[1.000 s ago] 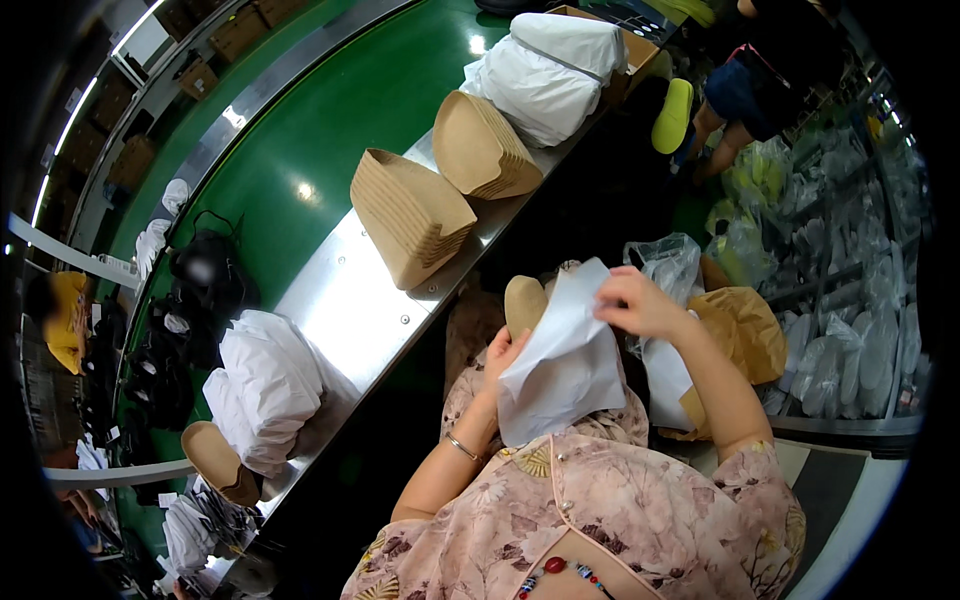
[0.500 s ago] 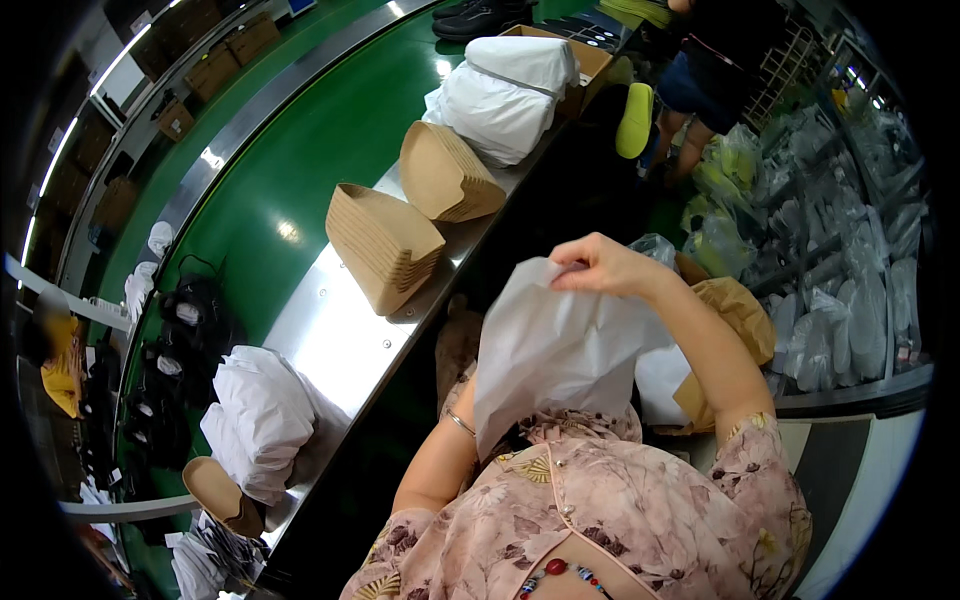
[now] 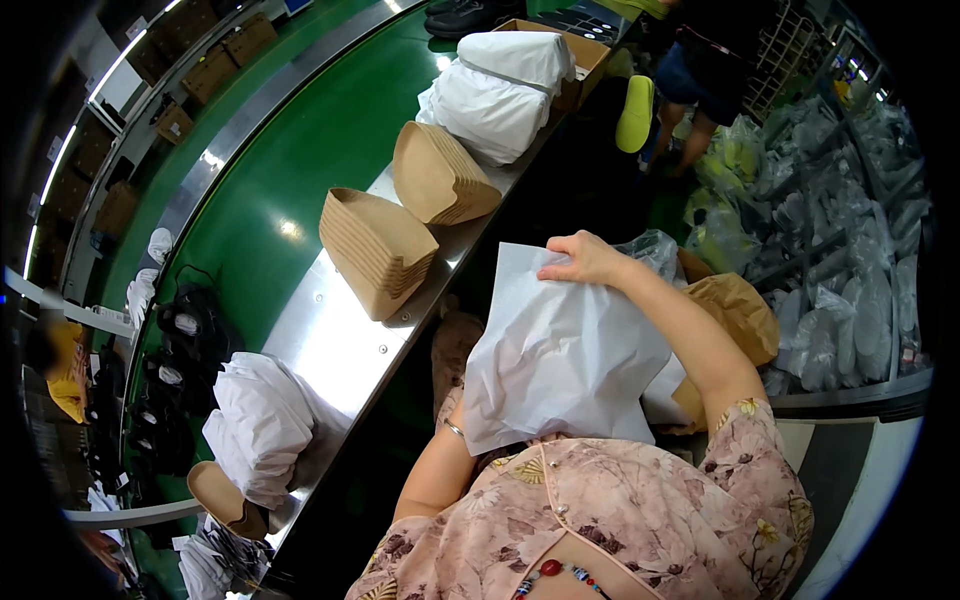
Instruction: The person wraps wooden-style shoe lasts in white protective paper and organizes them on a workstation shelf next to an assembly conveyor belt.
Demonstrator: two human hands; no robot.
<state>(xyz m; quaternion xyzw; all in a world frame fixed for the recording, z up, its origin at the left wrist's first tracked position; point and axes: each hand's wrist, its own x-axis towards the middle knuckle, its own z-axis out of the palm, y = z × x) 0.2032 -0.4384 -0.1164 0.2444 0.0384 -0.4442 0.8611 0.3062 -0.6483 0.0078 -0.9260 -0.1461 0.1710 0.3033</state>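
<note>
White paper fills our view: we pinch the top edge of a large white paper sheet (image 3: 560,360) with our right hand (image 3: 585,262), fingers pressed together on it, holding it up before our chest. Our left hand is hidden behind the sheet, so we cannot tell its state. On the steel ledge (image 3: 330,340) to our left stand two stacks of brown cardboard trays (image 3: 378,250) (image 3: 440,175), with white wrapped bundles beyond (image 3: 495,95) and nearer (image 3: 260,425).

We count two stacks of brown paper trays (image 3: 378,252) (image 3: 440,175) beyond our grip, and one white sheet (image 3: 560,350) (pinched in it).
</note>
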